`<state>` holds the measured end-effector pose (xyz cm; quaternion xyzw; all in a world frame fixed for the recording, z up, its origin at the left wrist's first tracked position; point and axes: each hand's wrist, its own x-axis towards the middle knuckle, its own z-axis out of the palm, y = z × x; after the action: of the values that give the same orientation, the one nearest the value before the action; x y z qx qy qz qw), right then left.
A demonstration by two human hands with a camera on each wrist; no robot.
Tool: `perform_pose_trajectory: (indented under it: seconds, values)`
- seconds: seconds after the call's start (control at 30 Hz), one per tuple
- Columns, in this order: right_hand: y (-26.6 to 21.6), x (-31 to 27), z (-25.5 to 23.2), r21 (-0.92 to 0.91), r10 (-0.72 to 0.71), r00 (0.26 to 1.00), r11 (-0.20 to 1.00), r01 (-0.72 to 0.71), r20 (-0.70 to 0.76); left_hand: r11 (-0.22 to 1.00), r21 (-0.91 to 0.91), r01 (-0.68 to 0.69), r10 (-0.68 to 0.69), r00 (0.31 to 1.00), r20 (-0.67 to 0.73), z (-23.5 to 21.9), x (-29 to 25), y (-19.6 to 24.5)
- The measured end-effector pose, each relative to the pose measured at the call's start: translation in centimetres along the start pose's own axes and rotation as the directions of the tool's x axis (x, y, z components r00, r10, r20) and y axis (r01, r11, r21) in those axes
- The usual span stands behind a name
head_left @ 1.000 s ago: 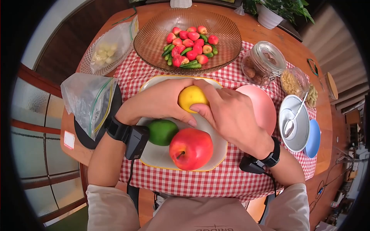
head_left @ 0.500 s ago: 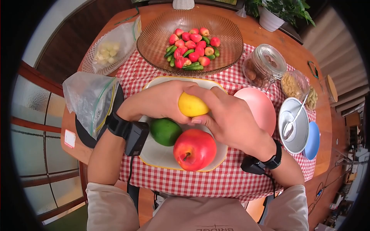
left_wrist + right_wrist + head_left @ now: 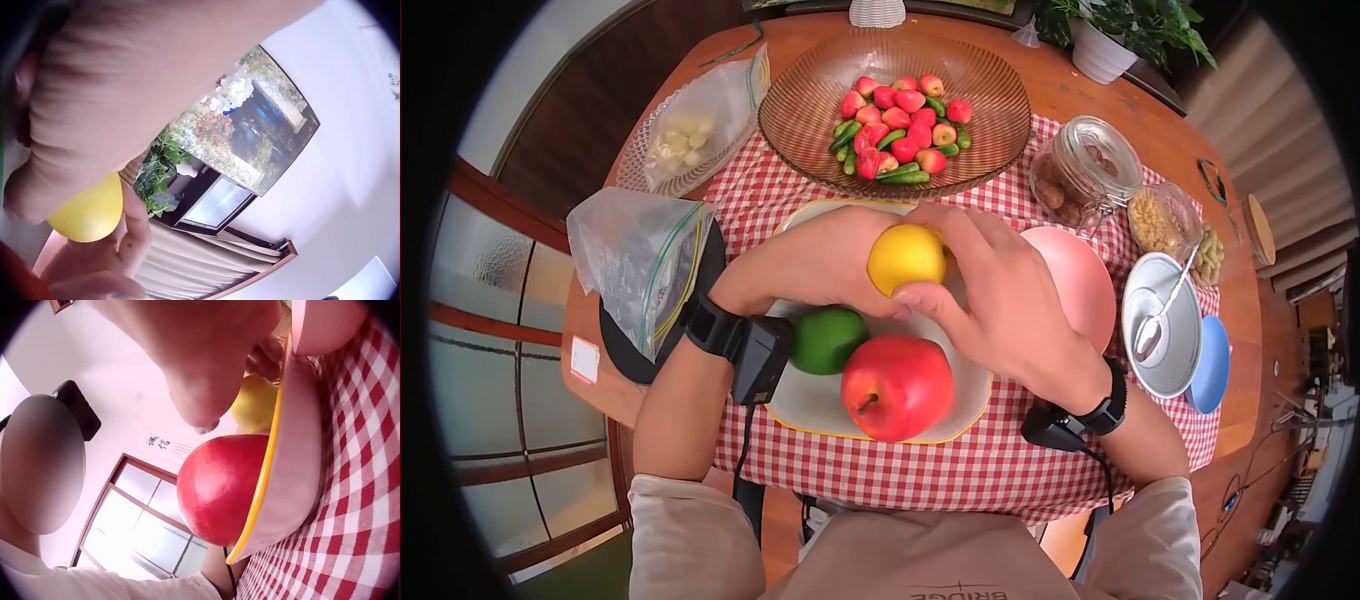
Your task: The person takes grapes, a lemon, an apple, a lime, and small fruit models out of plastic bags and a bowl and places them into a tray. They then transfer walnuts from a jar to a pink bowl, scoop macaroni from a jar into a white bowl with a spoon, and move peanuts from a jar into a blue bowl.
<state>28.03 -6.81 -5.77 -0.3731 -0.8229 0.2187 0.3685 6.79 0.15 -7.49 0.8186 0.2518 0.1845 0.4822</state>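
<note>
Both hands hold a yellow lemon [image 3: 907, 260] over a white, yellow-rimmed dish [image 3: 792, 402]. My left hand [image 3: 825, 255] curls round its left side, and its fingers are partly hidden behind the fruit. From the right, my right hand [image 3: 1015, 290] grips it with thumb and bent fingers. In the left wrist view the lemon [image 3: 94, 209] shows between the two hands. Nearer me in the dish lie a large red apple [image 3: 897, 388] and, left of it, a smooth green fruit [image 3: 828, 340]. The right wrist view shows the apple [image 3: 222, 487] rising above the dish's rim [image 3: 265, 469].
Behind stands a ribbed glass bowl [image 3: 800, 130] with small red fruits and cucumbers. Right are a pink plate [image 3: 1075, 290], a lidded jar [image 3: 1090, 165], a grey-white bowl [image 3: 1175, 360] with a spoon, and a blue plate [image 3: 1212, 375]. A zip bag [image 3: 635, 265] lies left, on a checked cloth [image 3: 850, 475].
The lemon has turned between the hands, from lying lengthwise to showing a rounder end. The right thumb and fingers have shifted slightly on it. The apple and green fruit stay in the dish.
</note>
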Motion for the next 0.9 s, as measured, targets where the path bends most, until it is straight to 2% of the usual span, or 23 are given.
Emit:
perform_pose_trajectory:
  seconds: [0.03,0.07,0.2,0.27,0.3,0.37,0.4,0.47,0.5,0.57,0.6,0.67,0.8,0.83,0.87,0.9]
  values:
    - [0.1,0.0,-0.1,-0.139,0.149,0.982,0.981,-0.132,0.118,0.999,0.006,0.047,-0.048,0.998,0.043,-0.2,0.0,0.0]
    - [0.2,0.0,-0.1,-0.288,0.307,0.928,0.927,-0.241,0.210,0.996,0.014,0.094,-0.094,0.992,0.086,-0.3,0.1,0.1]
    - [0.3,-0.2,0.0,-0.157,0.312,0.930,0.946,-0.285,0.195,0.998,0.017,0.064,-0.066,0.994,0.082,-0.4,-0.1,0.2]
    - [0.6,-0.2,0.1,-0.002,0.079,0.990,0.997,-0.080,0.117,0.992,0.053,0.118,-0.122,0.989,0.080,-0.5,-0.1,0.7]
    - [0.8,-0.1,0.1,-0.001,0.078,0.990,0.997,-0.079,0.117,0.992,0.054,0.118,-0.122,0.989,0.079,-0.5,-0.2,0.6]
    - [1.4,-0.1,-0.1,-0.049,-0.069,0.988,0.996,0.076,0.141,0.995,0.050,0.089,-0.094,0.991,0.094,-0.5,-0.2,0.2]
    - [1.4,0.0,-0.3,-0.050,-0.068,0.988,0.996,0.075,0.138,0.995,0.052,0.088,-0.093,0.991,0.096,-0.6,-0.2,0.4]
    - [1.3,0.1,-0.5,0.096,-0.019,0.991,0.995,0.006,0.135,0.992,0.032,0.125,-0.128,0.983,0.128,-0.7,-0.3,0.8]
    - [0.8,0.3,-0.8,0.095,-0.019,0.991,0.995,0.006,0.134,0.992,0.033,0.124,-0.128,0.983,0.129,-0.6,-0.2,0.6]
    - [-0.3,0.6,-1.3,0.057,0.307,0.935,0.945,-0.321,0.176,0.997,-0.047,0.054,-0.048,0.991,0.123,-0.2,0.0,-0.2]
    - [-0.2,0.5,-1.0,0.057,0.306,0.936,0.946,-0.320,0.171,0.998,-0.043,0.051,-0.046,0.991,0.125,-0.3,0.0,-0.3]
    - [0.3,0.1,-0.2,-0.145,0.281,0.942,0.956,-0.257,0.184,0.994,-0.048,0.099,-0.091,0.983,0.157,-0.4,0.1,-0.2]
    - [0.4,0.1,-0.7,-0.067,0.258,0.947,0.966,-0.249,0.190,0.995,0.007,0.097,-0.097,0.988,0.123,-0.7,0.0,0.4]
    - [1.0,0.1,-0.6,-0.077,0.084,0.981,0.994,-0.071,0.174,0.997,-0.008,0.081,-0.080,0.991,0.109,-0.7,0.0,0.2]
    - [1.4,0.1,-0.6,-0.089,-0.094,0.983,0.990,0.109,0.159,0.998,-0.023,0.066,-0.063,0.994,0.094,-0.6,0.0,0.0]
    - [1.7,0.2,-0.6,-0.088,-0.095,0.983,0.990,0.110,0.159,0.998,-0.022,0.067,-0.064,0.994,0.094,-0.6,0.0,0.1]
